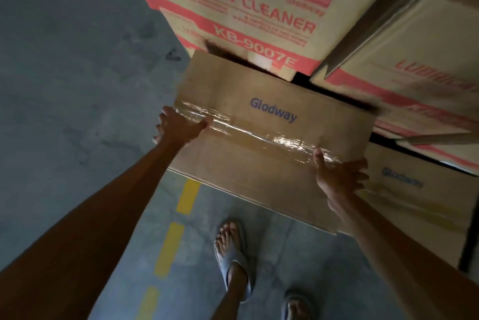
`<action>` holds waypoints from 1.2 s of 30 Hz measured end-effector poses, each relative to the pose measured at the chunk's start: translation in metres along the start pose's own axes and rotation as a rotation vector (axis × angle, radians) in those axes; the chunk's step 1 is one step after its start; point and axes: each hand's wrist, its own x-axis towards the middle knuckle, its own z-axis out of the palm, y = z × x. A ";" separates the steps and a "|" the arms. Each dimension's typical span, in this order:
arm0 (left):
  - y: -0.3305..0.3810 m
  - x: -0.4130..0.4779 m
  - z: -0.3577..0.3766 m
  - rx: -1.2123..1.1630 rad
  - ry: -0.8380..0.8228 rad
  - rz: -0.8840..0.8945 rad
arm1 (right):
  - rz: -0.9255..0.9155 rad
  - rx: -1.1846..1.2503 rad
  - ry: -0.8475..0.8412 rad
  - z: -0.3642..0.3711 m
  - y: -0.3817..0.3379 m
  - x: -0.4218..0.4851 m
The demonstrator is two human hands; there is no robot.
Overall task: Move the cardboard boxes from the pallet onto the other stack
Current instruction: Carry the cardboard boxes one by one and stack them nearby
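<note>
Box: a brown cardboard box with "Glodway" in blue on its top sits level between the two hands. Its near edge hangs over the floor, and I cannot tell whether anything supports it from below.
Tape: a shiny clear tape strip runs along the top seam of the box from end to end.
Left hand: the left hand grips the left end of the box, thumb flat on the tape and fingers wrapped down over the side.
Right hand: the right hand grips the right end of the box, thumb on top beside the tape and fingers curled round the edge.
Printed box: a bigger printed box, lettered in red "LUBRICATION CLEANER" and "KB-9007E", stands just beyond the far edge of the box and rises above it.
Second printed box: the second printed box, with the same red lettering, stands beyond the box's far right corner.
Low box: another "Glodway" low box sits just right of the box, lower down and partly behind the right hand.
Floor: grey concrete floor lies left of and below the box.
Yellow line: a dashed yellow line runs across the floor under the box's near left corner.
Feet: two feet in sandals stand on the floor, nearer than the box.
</note>
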 end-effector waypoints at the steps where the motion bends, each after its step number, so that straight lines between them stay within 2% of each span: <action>1: 0.003 0.007 -0.005 -0.030 -0.065 -0.025 | 0.005 -0.008 0.009 0.001 -0.001 0.000; 4: 0.004 0.031 -0.011 -0.111 -0.191 -0.035 | -0.002 -0.029 0.018 0.002 -0.003 -0.001; 10: -0.019 0.046 -0.003 -0.199 -0.224 -0.004 | -0.040 0.041 0.033 -0.005 0.004 0.005; 15: -0.064 0.025 0.004 -0.285 -0.147 0.033 | -0.163 0.086 -0.060 -0.037 0.036 0.005; 21: -0.057 -0.152 -0.011 -0.273 -0.026 0.069 | -0.218 0.141 -0.096 -0.114 0.141 -0.015; 27: -0.054 -0.326 0.040 -0.269 -0.095 0.044 | -0.244 0.104 -0.043 -0.241 0.279 -0.016; 33: 0.014 -0.529 0.121 -0.340 -0.202 0.184 | -0.317 0.194 0.048 -0.385 0.426 0.008; 36: 0.053 -0.590 0.170 -0.305 -0.303 0.235 | -0.240 0.218 0.113 -0.448 0.490 0.031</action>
